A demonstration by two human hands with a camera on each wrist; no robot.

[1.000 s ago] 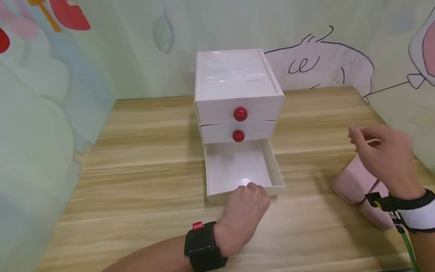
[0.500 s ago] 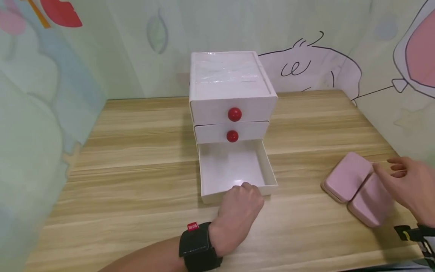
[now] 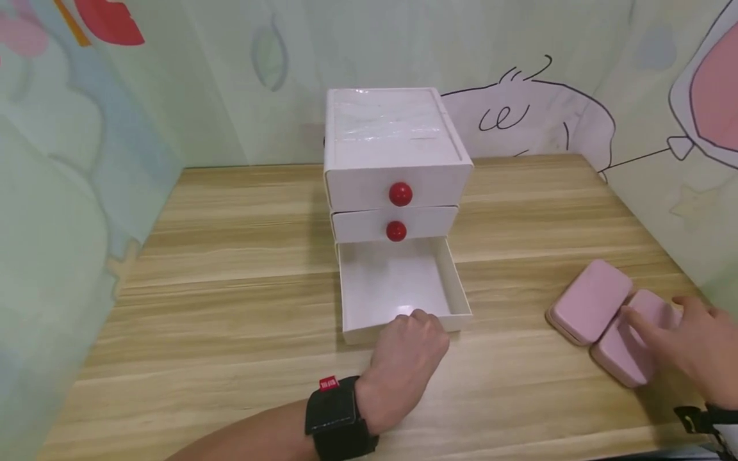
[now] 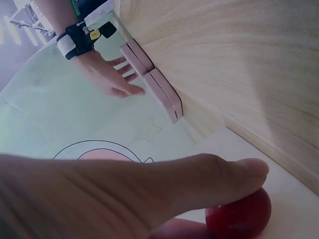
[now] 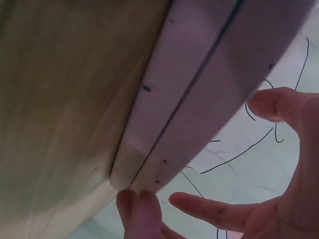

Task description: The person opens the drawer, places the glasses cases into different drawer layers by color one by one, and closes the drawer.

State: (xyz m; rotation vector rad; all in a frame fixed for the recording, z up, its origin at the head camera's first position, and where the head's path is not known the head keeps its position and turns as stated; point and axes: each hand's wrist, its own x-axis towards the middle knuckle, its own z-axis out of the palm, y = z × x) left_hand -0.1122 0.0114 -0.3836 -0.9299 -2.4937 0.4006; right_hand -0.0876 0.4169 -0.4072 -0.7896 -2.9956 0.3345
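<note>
In the head view my left hand point(image 3: 408, 371) is at the front of the pulled-out bottom drawer point(image 3: 403, 288) of a white drawer unit point(image 3: 398, 150). Its thumb and fingers grip that drawer's red knob point(image 4: 239, 215), seen in the left wrist view. Two pink rectangular cases lie side by side at the right: the left case point(image 3: 590, 301) and the right case point(image 3: 623, 349). My right hand point(image 3: 692, 346) reaches over the right case with fingers spread. In the right wrist view, fingertips point(image 5: 142, 201) meet the end of the case point(image 5: 169, 109), and the thumb is near its upper edge.
The upper two drawers are closed, with a red upper knob point(image 3: 400, 194) and a red middle knob point(image 3: 396, 231). Printed walls point(image 3: 230, 83) border the wooden table point(image 3: 230, 269) at the back and sides.
My right hand has come down from above the cases, swung right, then moved in over the right case. The left hand keeps its place on the drawer. The head view has shifted slightly.
</note>
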